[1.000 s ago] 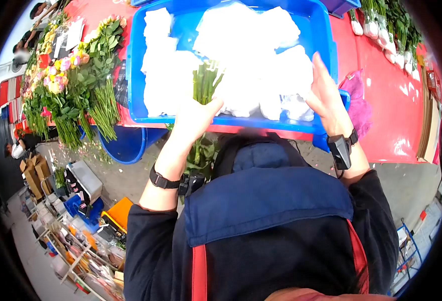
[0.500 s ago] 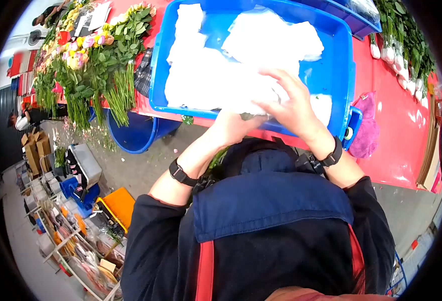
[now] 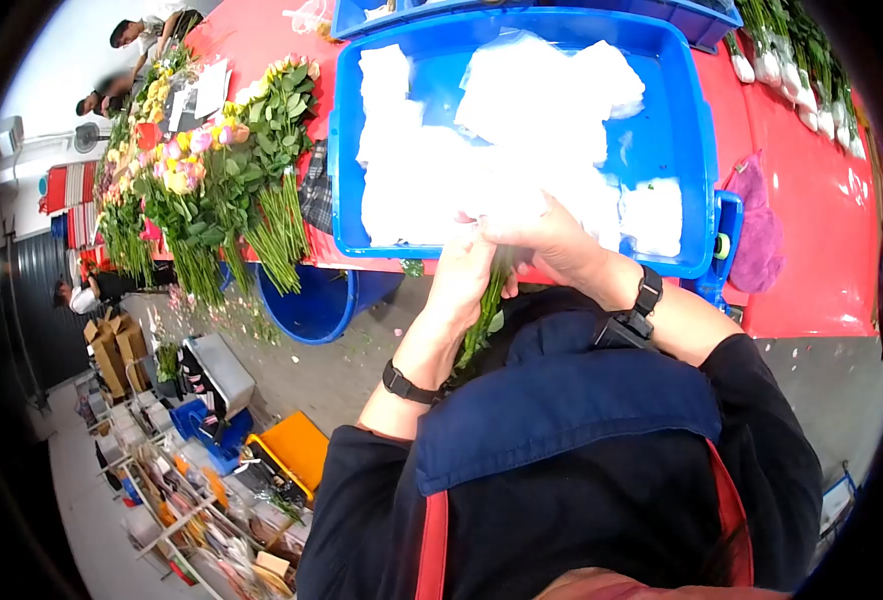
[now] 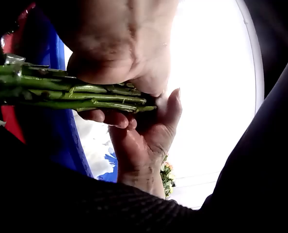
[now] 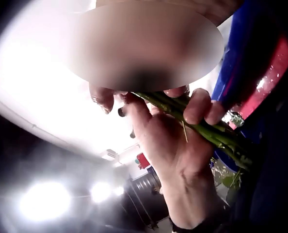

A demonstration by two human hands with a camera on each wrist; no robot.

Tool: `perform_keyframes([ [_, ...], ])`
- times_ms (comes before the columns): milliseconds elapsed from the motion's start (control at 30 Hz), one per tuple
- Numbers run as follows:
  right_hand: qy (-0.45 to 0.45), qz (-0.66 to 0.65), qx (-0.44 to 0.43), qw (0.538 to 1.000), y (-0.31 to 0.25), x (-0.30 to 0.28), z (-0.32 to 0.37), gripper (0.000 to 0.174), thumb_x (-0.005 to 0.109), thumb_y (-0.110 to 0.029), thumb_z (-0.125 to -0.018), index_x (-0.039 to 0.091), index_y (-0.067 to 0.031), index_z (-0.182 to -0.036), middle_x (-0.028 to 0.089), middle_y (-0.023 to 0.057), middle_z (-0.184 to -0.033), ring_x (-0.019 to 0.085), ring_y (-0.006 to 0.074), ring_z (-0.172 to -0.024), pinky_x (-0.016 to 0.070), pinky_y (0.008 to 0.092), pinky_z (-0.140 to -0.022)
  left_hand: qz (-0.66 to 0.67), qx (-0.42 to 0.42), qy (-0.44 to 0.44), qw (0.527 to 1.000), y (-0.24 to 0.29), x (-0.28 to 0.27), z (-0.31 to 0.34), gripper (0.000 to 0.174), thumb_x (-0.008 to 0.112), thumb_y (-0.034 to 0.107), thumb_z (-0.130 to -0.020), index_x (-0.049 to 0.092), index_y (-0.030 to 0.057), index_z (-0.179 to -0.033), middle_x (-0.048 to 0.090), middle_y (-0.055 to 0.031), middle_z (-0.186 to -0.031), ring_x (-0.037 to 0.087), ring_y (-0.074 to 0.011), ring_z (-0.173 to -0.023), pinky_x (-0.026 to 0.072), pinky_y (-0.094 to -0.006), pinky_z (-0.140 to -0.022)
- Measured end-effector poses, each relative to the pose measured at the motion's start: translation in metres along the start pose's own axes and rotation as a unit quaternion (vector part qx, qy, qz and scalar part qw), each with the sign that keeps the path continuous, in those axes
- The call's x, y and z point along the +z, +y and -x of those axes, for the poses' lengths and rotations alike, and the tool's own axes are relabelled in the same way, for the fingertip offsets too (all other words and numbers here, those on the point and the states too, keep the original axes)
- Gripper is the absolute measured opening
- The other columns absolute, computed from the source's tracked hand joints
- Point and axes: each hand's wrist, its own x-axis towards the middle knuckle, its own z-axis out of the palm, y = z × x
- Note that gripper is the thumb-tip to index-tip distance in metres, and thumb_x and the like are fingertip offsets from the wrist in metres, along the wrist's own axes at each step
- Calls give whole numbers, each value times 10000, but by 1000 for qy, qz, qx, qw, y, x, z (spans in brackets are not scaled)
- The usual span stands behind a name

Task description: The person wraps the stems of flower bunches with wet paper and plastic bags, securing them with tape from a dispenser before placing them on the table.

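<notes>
Both hands have drawn back from the heap of white sheets (image 3: 431,170) to the near rim of the blue tub (image 3: 696,150). The right hand (image 3: 551,240), flat and apart at the tub's right side a second ago, now meets the left hand (image 3: 461,275) on the bunch of green stems (image 3: 486,310).

The bunch's long axis runs from the fingers down towards the person's chest, leaning slightly left in the head view. The leafy part hangs below the fingers, and the cut ends point up and away into the right palm. From the left wrist, the left hand (image 4: 120,43) clamps the stems (image 4: 76,94) from above, while the right hand (image 4: 149,131) cups the cut ends with its fingers (image 4: 110,118) curled beneath them. From the right wrist, the left fingers (image 5: 202,109) are wrapped tight round the stems (image 5: 216,138), and a blurred patch hides what lies above them.

Just beyond the fingertips stands the tub's near rim, with the white sheets piled behind it. Below the knuckles, the stems cross in front of the dark blue collar (image 3: 561,400). Right of the fingers, well apart, a magenta cloth (image 3: 756,235) lies on the red table (image 3: 811,230). Left of them, cut flower bunches (image 3: 211,190) hang over the table edge above a blue bucket (image 3: 311,305).
</notes>
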Motion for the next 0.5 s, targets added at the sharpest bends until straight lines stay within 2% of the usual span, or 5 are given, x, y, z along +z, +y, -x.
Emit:
perform_keyframes([
  [133,8,41,-15,999,5,-2,-3,560,719,-77,-800,470,-12,-1298,610,83,-1106,580,146,-996,483,287,-846,166,12,7,986,11,9,7,522,276,460,-1015,511,11,-1138,604,-131,-974,607,-202,-702,497,-320,-528],
  [267,37,41,-31,998,21,5,-8,445,706,-73,-803,549,3,-1212,633,77,-1084,595,150,-984,474,297,-878,74,-13,99,992,-3,-4,5,472,302,416,-1028,522,1,-1081,572,-95,-830,579,-198,-615,494,-320,-520],
  [333,57,2,-69,996,30,12,-14,356,695,-56,-799,604,14,-1136,659,84,-1063,614,157,-981,472,302,-898,57,-22,118,991,1,-8,6,461,318,405,-1028,522,-5,-1079,572,-95,-820,576,-201,-603,492,-320,-520],
  [433,58,66,-71,994,39,13,-26,338,683,-83,-813,611,29,-1124,676,105,-1041,635,169,-933,497,306,-844,46,-32,140,989,6,-13,8,458,334,407,-1026,523,-7,-1079,580,-98,-828,580,-200,-601,481,-305,-517],
  [500,77,114,-8,990,34,13,-31,316,663,-105,-838,615,37,-1116,683,118,-1028,644,177,-915,509,307,-801,55,0,123,991,7,-13,8,456,350,414,-1022,525,-4,-1073,590,-101,-845,584,-196,-602,469,-288,-515],
])
